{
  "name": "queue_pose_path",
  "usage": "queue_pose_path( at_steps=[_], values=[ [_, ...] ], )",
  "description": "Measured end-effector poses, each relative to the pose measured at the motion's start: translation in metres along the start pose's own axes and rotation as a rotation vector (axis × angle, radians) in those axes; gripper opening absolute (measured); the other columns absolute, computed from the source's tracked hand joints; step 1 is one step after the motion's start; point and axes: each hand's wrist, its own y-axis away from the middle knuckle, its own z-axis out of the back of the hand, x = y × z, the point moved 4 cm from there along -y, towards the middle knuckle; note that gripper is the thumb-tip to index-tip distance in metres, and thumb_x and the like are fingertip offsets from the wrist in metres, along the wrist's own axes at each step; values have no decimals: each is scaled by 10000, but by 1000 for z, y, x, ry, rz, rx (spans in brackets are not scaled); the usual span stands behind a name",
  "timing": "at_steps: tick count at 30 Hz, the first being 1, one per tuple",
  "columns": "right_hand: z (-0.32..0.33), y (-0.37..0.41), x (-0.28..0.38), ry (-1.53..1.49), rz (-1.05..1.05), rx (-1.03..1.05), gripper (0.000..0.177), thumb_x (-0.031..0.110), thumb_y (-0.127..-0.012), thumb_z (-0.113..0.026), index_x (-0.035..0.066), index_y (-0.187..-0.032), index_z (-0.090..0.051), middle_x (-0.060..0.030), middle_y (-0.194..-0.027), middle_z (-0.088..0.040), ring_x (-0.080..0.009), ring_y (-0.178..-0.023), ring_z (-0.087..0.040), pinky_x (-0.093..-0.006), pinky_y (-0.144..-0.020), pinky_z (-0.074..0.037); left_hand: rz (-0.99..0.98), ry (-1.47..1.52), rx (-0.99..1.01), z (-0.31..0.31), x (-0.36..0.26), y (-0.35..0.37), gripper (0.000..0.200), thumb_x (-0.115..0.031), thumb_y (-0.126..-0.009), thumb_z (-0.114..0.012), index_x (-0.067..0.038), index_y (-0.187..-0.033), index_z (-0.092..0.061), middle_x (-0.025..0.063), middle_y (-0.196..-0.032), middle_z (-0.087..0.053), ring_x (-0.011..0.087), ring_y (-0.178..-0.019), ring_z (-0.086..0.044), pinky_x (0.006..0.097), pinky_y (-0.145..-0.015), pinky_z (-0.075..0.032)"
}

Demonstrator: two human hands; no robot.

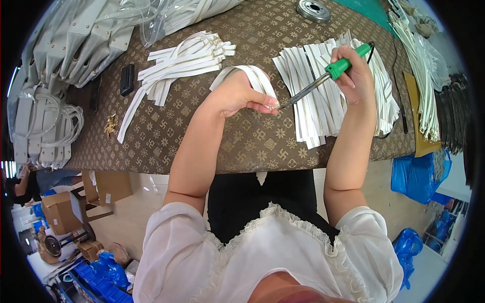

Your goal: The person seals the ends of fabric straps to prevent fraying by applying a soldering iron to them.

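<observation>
My left hand (pixel 237 95) pinches a white zipper strip (pixel 255 76) that loops over its back, with the strip's end between thumb and fingers. My right hand (pixel 357 76) grips a soldering iron (pixel 333 70) by its green handle; the dark metal tip touches the strip's end at my left fingertips. Both hands hover over a brown patterned table (pixel 252 141).
A fanned pile of white zipper strips (pixel 313 86) lies under my right hand, another pile (pixel 187 60) at the left. Grey straps (pixel 76 45) and white straps (pixel 45 121) lie far left. A metal disc (pixel 313 10) sits at the back. Cardboard boxes (pixel 60 212) and blue bags (pixel 419 177) stand on the floor.
</observation>
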Motion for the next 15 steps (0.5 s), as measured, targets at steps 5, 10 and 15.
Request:
queue_pose_path(
  at_steps=[5,10,15],
  values=[
    [1,-2,-4,29,-26,41,208,214,-856,-516,42,-740,-516,-29,-664,-546,-33,-288,-256,-187,-349,-248,9,-7,6,-1,1,1,386,18,-655,-739,20,-952,-493,129,-776,-616,256,-689,-661,261,-552,-551],
    [2,-2,-5,39,-36,-3,213,217,-852,-521,38,-736,-523,-25,-627,-534,-35,-287,-255,-189,-344,-248,21,-13,24,-2,0,2,395,23,-648,-743,16,-953,-491,117,-773,-605,260,-688,-661,269,-552,-552],
    [1,-2,-5,30,-33,4,215,222,-849,-524,39,-737,-520,-23,-627,-531,-37,-286,-249,-189,-343,-245,30,-15,33,-1,2,1,401,25,-644,-746,17,-950,-487,115,-773,-600,263,-687,-660,276,-553,-555]
  ],
)
